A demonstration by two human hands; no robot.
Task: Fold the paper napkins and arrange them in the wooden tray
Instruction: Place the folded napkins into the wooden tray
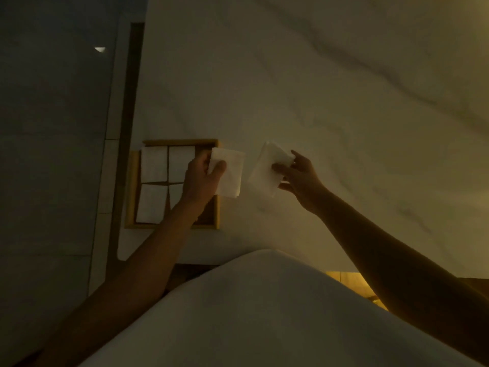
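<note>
A square wooden tray (131, 189) lies near the left edge of the pale marble table (344, 102). Several folded white napkins (154, 168) lie flat inside it, side by side. My left hand (202, 178) hovers over the tray's right part and pinches a folded white napkin (230, 173) that sticks out past the tray's right rim. My right hand (299, 176) is to the right of the tray, above the table, and holds a second white napkin (267, 168) between thumb and fingers. The tray's right side is partly hidden by my left hand and forearm.
The table's left edge runs beside a dark wooden strip (129, 102) and a grey tiled floor (53, 154). My white clothing (264, 313) fills the bottom of the view. A yellowish wooden surface (349, 282) shows under my right forearm.
</note>
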